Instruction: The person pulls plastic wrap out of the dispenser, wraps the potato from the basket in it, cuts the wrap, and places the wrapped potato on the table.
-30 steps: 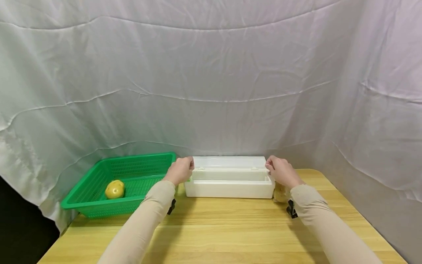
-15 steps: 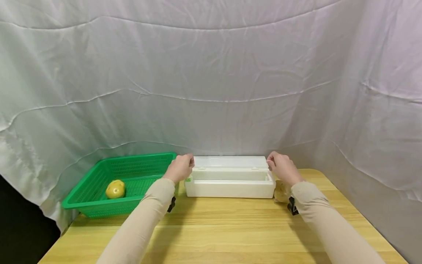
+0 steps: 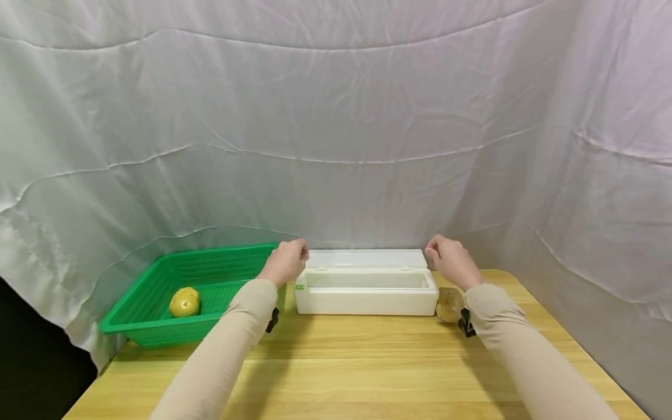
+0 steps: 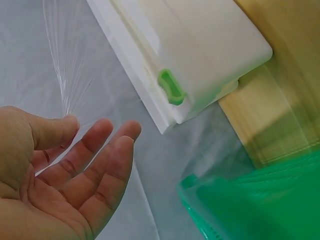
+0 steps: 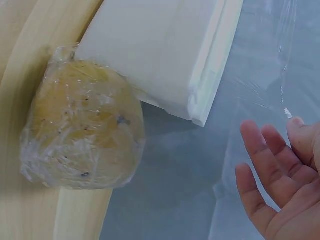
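My left hand point(image 3: 286, 261) pinches gathered cling film point(image 4: 64, 75) between thumb and forefinger, its other fingers loosely bent. At the opposite side, my right hand point(image 3: 451, 261) pinches another edge of the film, seen as a thin strand point(image 5: 285, 80) in the right wrist view. Between and below the hands stands a long white cling film dispenser point(image 3: 366, 302) with its lid point(image 3: 366, 258) tilted up behind. A green slider point(image 4: 171, 87) sits at its left end. Beside its right end rests a film-wrapped potato point(image 5: 82, 125). The clear film spanning the hands hardly shows in the head view.
On the left stands a green plastic basket point(image 3: 168, 333) with a bare yellow potato point(image 3: 185, 302) in it. Everything rests on a wooden table point(image 3: 362, 367). A pale curtain point(image 3: 336, 198) hangs close behind the dispenser and along the right side.
Both hands have risen slightly and moved a little away from the dispenser. More of the green slider and the wrapped potato shows now. Basket and dispenser stay in place.
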`<state>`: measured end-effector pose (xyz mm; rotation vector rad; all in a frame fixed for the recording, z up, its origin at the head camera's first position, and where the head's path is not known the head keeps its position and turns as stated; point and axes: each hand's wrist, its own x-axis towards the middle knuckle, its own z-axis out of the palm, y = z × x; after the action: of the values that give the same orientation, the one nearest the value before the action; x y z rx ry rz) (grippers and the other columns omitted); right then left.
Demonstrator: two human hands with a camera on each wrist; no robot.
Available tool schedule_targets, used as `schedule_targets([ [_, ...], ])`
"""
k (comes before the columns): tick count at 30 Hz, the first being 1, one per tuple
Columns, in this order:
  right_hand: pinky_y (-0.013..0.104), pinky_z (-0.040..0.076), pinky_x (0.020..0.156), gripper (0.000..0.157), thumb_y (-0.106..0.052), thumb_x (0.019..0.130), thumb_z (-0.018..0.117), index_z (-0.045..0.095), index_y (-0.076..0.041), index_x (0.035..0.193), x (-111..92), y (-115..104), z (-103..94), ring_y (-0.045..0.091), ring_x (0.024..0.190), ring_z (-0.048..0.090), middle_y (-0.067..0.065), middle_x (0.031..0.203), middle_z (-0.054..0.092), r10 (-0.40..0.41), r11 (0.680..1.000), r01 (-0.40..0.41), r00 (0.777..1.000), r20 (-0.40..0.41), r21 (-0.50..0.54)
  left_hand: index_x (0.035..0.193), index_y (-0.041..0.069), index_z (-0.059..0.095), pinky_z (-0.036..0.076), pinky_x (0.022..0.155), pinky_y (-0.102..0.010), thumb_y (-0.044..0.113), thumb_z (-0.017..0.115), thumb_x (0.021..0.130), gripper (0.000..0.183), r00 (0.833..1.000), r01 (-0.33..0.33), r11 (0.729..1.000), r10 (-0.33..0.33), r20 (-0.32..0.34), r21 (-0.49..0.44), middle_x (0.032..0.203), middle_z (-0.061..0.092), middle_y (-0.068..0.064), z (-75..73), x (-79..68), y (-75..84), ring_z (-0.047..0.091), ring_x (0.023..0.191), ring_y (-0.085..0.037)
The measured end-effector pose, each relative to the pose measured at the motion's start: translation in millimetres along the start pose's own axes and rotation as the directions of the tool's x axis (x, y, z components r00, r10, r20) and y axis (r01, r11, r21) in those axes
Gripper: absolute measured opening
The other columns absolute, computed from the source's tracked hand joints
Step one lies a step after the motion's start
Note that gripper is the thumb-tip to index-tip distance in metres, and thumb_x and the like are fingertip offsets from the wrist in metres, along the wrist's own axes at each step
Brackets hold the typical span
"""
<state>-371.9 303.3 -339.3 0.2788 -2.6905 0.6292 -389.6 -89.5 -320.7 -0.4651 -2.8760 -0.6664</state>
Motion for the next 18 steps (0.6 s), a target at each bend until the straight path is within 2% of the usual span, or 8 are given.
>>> schedule_targets([
  [18, 0.043, 0.052, 0.069, 0.017, -0.016, 0.113, 0.055, 0.064, -0.002, 0.111, 2, -7, -14.5, 0.024, 0.079, 0.066, 0.011, 0.089, 0.070, 0.023, 1.000, -0.023, 1.000, 0.000, -0.016, 0.102, 0.012, 0.065, 0.049, 0.068, -0.036, 0.013, 0.059, 0.111, 0.010, 1.000, 0.026, 1.000, -0.026, -0.010, 0.010, 0.093, 0.067, -0.008, -12.7, 3.8, 6.1, 0.061, 0.077, -0.024],
])
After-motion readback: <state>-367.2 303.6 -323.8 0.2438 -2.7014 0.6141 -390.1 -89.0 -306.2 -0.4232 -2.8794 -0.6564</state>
